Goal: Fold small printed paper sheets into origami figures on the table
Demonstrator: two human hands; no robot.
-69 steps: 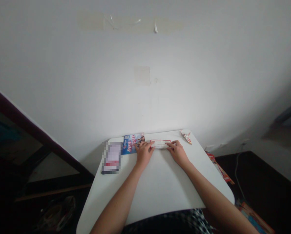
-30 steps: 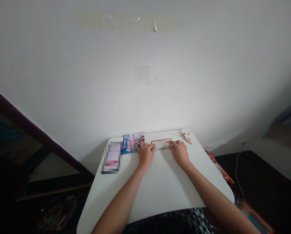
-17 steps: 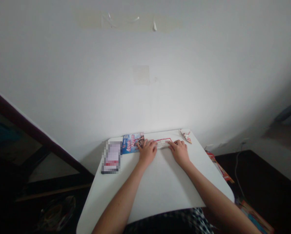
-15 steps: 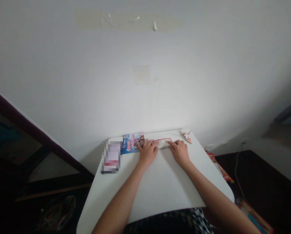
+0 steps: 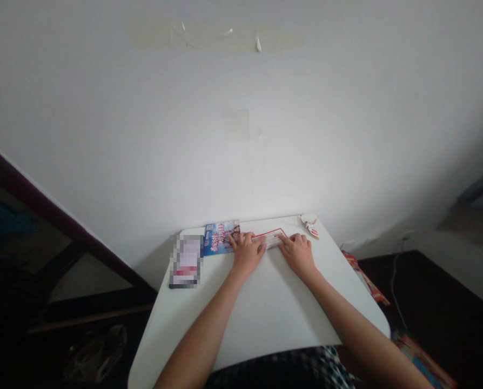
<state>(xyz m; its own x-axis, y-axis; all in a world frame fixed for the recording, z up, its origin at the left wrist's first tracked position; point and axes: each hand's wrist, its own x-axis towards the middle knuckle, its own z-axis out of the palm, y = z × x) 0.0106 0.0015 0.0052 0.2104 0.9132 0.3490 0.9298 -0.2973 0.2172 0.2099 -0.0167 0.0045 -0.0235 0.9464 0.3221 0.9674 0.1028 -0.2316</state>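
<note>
A strip of folded paper (image 5: 272, 237), white with a red border and printed lines, lies near the back of the white table (image 5: 274, 308). My left hand (image 5: 247, 254) holds its left end against the table, thumb at the near edge and the other fingers partly spread. At the paper's right end, my right hand (image 5: 298, 254) grips with thumb and forefinger, its remaining fingers curled. Both hands hide the ends of the strip. A blue printed leaflet (image 5: 215, 240) with pink and white lettering lies flat just left of my left hand, whose outer fingers overlap its right edge.
A phone (image 5: 187, 262) with a blurred screen lies at the table's left edge. Crumpled white-and-red paper (image 5: 309, 226) sits at the back right corner. The wall (image 5: 266, 178) rises right behind the table. Colourful packaging (image 5: 365, 278) is on the right, below the tabletop.
My left hand has shifted slightly right, its thumb closer to my right hand. The paper's printed middle shows at a slightly different tilt. My right hand is almost unmoved.
</note>
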